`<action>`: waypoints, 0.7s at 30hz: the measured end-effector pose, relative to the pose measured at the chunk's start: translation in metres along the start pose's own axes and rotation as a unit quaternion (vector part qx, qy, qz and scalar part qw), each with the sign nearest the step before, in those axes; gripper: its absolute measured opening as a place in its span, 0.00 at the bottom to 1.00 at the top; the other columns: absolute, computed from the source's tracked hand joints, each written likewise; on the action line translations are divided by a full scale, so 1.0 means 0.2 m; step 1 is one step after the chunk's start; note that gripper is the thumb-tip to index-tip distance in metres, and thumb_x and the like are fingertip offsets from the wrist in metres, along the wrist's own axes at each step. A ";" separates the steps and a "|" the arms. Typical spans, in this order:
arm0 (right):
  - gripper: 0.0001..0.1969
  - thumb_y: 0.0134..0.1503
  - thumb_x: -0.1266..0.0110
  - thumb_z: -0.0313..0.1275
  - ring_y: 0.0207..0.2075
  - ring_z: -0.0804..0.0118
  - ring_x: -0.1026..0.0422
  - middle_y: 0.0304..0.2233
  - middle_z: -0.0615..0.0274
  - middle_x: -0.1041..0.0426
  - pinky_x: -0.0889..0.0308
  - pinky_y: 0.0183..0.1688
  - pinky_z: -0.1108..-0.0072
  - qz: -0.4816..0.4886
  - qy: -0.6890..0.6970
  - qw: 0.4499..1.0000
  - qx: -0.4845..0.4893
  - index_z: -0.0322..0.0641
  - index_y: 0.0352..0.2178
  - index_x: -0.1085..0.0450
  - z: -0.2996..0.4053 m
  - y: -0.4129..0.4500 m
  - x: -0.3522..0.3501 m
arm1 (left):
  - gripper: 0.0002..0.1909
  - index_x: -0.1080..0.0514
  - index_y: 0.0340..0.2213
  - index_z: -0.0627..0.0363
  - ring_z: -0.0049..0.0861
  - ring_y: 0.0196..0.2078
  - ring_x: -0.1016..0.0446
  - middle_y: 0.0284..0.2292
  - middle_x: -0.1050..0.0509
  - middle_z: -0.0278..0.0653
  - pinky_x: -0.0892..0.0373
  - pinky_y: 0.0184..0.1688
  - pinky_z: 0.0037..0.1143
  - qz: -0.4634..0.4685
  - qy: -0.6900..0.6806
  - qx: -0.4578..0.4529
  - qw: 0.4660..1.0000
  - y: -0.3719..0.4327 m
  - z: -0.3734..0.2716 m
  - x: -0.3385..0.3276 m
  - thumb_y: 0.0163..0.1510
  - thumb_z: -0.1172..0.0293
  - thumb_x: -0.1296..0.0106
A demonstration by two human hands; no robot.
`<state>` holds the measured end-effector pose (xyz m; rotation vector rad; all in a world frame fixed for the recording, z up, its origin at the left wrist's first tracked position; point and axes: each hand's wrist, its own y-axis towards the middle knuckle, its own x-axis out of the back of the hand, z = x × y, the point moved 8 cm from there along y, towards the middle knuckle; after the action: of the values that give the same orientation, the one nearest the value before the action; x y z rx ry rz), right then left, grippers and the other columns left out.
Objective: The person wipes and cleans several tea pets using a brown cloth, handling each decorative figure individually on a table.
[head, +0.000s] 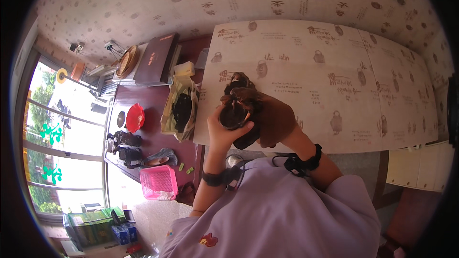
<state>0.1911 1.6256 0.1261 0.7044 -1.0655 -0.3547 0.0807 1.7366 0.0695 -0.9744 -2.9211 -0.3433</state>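
In front of my chest, over the near left part of the patterned table [322, 96], my left hand [224, 129] grips a dark brown item [233, 114], possibly a shoe. Its round dark opening faces up, and my thumb lies across the near rim. Ruffled brown trim surrounds the far side of that opening. My right hand [294, 137] is mostly hidden by a smooth brown piece [276, 118], cloth or leather, beside the dark item. Whether the two are joined is unclear. Another dark ruffled part [239, 80] shows just beyond. Black straps with small devices circle both wrists.
On a dark red side table [154, 104] at left are a bag with black contents [179, 109], a red scalloped bowl [135, 117], dark sandals [127, 152], a pink basket [157, 182] and a large brown box [156, 59]. Windows [68, 132] stand beyond; pale cabinets [417, 166] are at right.
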 end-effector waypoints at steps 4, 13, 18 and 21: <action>0.23 0.32 0.42 0.27 0.33 0.54 0.24 0.31 0.57 0.25 0.27 0.31 0.71 -0.009 -0.011 0.986 -0.165 0.39 0.37 0.27 -0.08 -0.02 0.08 | 0.30 0.25 0.41 0.68 0.20 0.40 0.23 0.38 0.21 0.40 0.28 0.48 0.24 -0.015 -0.121 0.044 0.992 -0.03 0.03 -0.03 0.35 0.68 0.25; 0.23 0.41 0.37 0.33 0.26 0.52 0.24 0.25 0.55 0.25 0.29 0.31 0.67 -0.017 -0.025 0.997 -0.075 0.37 0.40 0.28 -0.06 0.09 0.05 | 0.30 0.25 0.41 0.67 0.22 0.41 0.22 0.37 0.20 0.41 0.28 0.47 0.24 0.024 0.019 0.023 0.999 -0.05 -0.06 -0.09 0.36 0.66 0.25; 0.17 0.44 0.36 0.37 0.29 0.54 0.22 0.29 0.57 0.23 0.28 0.33 0.71 -0.102 0.083 0.974 -0.187 0.44 0.37 0.24 -0.25 -0.04 -0.02 | 0.34 0.26 0.44 0.67 0.27 0.42 0.21 0.38 0.20 0.43 0.27 0.47 0.27 0.017 0.090 -0.012 0.996 -0.05 -0.11 -0.12 0.37 0.62 0.25; 0.14 0.47 0.38 0.34 0.31 0.55 0.21 0.30 0.56 0.23 0.27 0.33 0.74 -0.133 0.153 0.949 -0.243 0.45 0.37 0.24 -0.33 -0.11 -0.05 | 0.35 0.27 0.46 0.67 0.32 0.50 0.25 0.46 0.23 0.48 0.32 0.55 0.30 0.136 0.091 -0.040 0.986 -0.05 -0.18 -0.13 0.40 0.59 0.27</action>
<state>0.2467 1.6391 0.0845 0.4368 -0.5531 -0.6896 0.0939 1.7053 0.0987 -1.2605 -2.5882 -0.5083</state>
